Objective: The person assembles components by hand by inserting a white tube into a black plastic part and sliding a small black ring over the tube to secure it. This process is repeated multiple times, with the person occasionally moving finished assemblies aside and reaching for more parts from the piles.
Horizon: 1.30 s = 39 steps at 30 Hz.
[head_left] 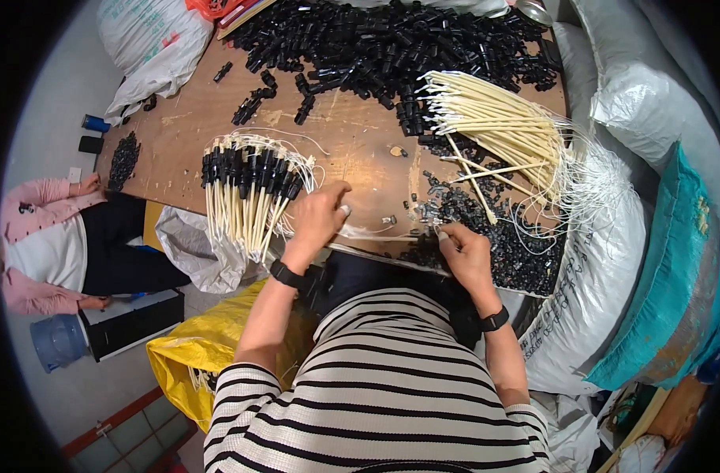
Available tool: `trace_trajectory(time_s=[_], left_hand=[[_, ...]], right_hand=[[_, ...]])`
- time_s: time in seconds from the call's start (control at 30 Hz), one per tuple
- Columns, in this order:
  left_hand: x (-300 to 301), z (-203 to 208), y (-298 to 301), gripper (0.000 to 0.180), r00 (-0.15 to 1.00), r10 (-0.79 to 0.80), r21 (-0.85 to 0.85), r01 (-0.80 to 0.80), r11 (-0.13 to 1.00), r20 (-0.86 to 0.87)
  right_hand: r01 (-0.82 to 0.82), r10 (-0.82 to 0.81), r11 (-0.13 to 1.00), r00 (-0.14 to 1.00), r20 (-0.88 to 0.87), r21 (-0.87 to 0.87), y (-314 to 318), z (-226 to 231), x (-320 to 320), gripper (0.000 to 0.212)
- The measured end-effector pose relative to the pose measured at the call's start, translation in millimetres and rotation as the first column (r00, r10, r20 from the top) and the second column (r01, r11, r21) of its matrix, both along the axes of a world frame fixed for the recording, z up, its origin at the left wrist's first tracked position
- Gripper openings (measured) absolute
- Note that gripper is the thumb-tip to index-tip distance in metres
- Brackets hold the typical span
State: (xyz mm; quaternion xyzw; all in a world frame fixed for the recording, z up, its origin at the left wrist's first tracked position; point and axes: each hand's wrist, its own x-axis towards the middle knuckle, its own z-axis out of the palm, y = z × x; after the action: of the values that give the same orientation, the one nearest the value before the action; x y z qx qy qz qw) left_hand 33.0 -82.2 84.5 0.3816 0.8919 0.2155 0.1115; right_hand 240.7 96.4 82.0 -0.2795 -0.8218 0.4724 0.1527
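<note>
Head view, from its left edge: a co-worker point(56, 236) in pink sits beyond the table point(360, 154), one hand by a dark pile point(124, 162). Next comes a capped bundle point(249, 189), black tops all pointing away, its pale tubes jutting over the near edge, probably so the tops stay aligned and countable. Just beside it is the person's left hand point(320, 214), forearm rising from below, wrist banded, fingers bent, thumb and forefinger a little apart; I cannot tell whether the other fingers hold anything. A thin pale wire point(384, 236) lies between the two hands along the near edge. Black sockets point(391, 55) heap across the far side, likely pushed back to free the middle. The right hand point(466, 254) comes in low, angled inward, thumb and fingertips drawn narrow over the near edge; what they pinch, if anything, I cannot make out. Around it spread small black parts point(526, 264), seemingly kept within easy pick. Beyond lie loose tubes point(494, 118), wires trailing right, toward white sacks point(604, 276) and a teal sack point(652, 292).
</note>
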Motion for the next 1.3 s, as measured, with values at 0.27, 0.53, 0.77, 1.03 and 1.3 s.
trace_trajectory(time_s=[0.27, 0.53, 0.77, 1.03, 1.3], left_hand=[[28, -13, 36, 0.031, 0.938, -0.341, 0.357, 0.298, 0.885, 0.062], [58, 1, 64, 0.015, 0.755, -0.319, 0.560, -0.075, 0.825, 0.573], [65, 3, 75, 0.021, 0.946, -0.270, 0.615, 0.107, 0.781, 0.179], [62, -3, 68, 0.012, 0.859, -0.190, 0.468, -0.064, 0.881, 0.475], [58, 1, 69, 0.012, 0.938, -0.218, 0.571, 0.026, 0.821, 0.270]], right_hand=[[0.024, -0.001, 0.979, 0.993, 0.115, -0.202, -5, 1, -3, 0.010], [0.113, -0.092, 0.961, 0.991, 0.095, -0.253, -3, -14, -15, 0.012], [0.024, -0.139, 0.694, 0.985, -0.101, -0.720, -6, -3, -22, 0.008], [0.025, -0.029, 0.997, 0.997, -0.066, -0.068, -12, -5, -19, 0.007], [0.023, -0.029, 0.998, 0.995, -0.100, -0.063, -9, 3, -17, 0.010]])
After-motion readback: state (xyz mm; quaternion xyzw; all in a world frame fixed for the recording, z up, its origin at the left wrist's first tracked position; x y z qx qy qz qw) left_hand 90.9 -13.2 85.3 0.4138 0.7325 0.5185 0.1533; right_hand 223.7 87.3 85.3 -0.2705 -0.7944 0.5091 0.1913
